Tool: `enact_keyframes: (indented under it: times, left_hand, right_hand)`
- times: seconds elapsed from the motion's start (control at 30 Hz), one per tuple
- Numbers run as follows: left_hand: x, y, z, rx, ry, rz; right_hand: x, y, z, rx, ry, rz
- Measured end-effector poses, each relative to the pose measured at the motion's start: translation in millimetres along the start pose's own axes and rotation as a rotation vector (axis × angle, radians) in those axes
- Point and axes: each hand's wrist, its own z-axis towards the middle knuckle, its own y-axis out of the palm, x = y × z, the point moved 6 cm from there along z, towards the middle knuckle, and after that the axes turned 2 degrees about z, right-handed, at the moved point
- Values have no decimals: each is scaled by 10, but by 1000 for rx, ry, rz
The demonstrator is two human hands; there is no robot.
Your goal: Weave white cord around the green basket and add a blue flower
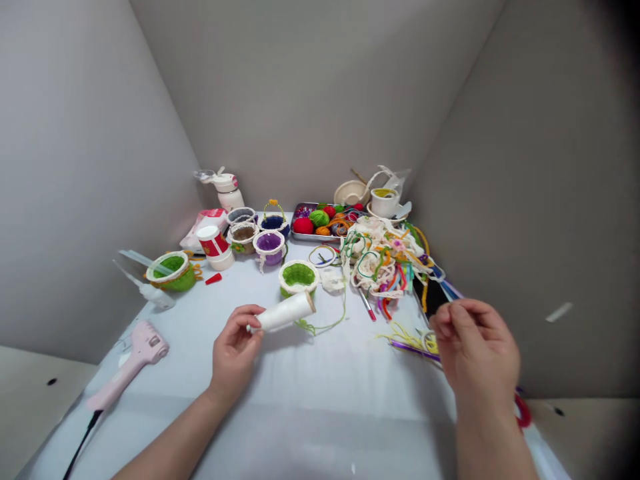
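Note:
My left hand (pixel 234 352) is closed on one end of a white spool of thread (pixel 286 311), holding it just above the white table (pixel 310 400). A loose green yarn strand (pixel 325 325) trails from the spool's far end. My right hand (pixel 477 347) hovers at the right with its fingers pinched together; what they hold is too small to see. Below it lie purple and yellow pipe cleaners (pixel 413 341). A small green-lined basket (pixel 299 277) stands just beyond the spool.
A pink glue gun (pixel 135 360) lies at the left edge. Several small yarn baskets (pixel 260 237), a red-and-white cup (pixel 214 245), a tray of yarn balls (pixel 320 222), a tangle of lace and cords (pixel 385 260) and a white mug (pixel 385 201) crowd the back.

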Motion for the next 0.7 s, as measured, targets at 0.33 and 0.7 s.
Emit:
enact_keyframes:
  times: [0.33, 0.7]
  left_hand:
    - [277, 87, -257, -133, 440, 359]
    - [189, 580, -401, -625, 241, 509]
  right_hand:
    - [-348, 87, -158, -95, -84, 134]
    - [-200, 250, -341, -541, 42, -15]
